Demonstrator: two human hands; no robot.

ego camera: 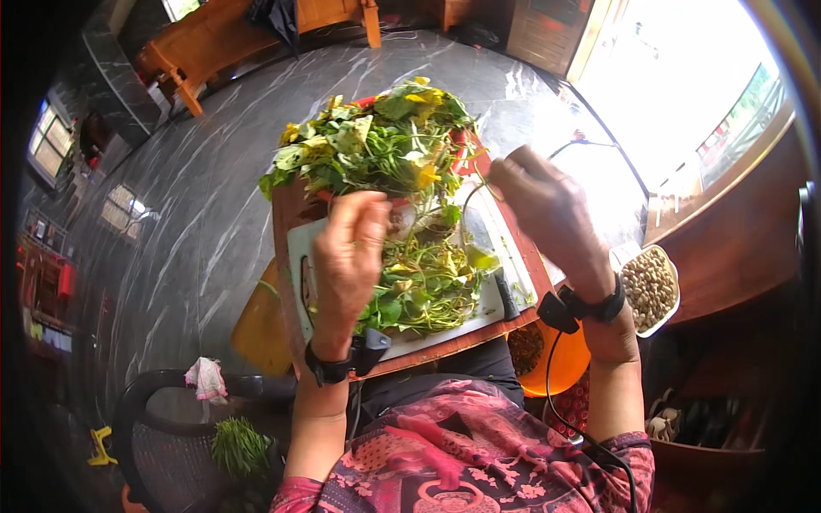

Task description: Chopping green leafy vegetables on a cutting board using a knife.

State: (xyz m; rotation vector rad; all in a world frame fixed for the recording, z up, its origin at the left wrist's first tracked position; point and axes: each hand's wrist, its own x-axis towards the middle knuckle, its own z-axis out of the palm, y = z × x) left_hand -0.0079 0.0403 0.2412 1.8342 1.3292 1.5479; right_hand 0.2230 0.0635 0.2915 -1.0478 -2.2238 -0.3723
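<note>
A heap of leafy green vines (359,144), some leaves yellowed, is piled at the far end of a reddish-brown board (292,205). Nearer me, more cut leaves and stems (423,288) lie on a white cutting board (401,343). My left hand (349,256) hovers over the cutting board's left side, fingers curled; whether anything is between them is hidden. To the right of the heap, my right hand (542,202), blurred, pinches a thin vine stem (471,192) that hangs down over the board. A knife with a black handle (507,295) lies at the cutting board's right, its blade partly covered.
An orange bucket (558,365) with chopped plant matter stands below the board's right corner. Right of it is a white container (670,308) of peanuts or beans. At left are a yellowish stool (253,333) and a black chair (147,410) with a cloth (206,378) and green bundle (238,445).
</note>
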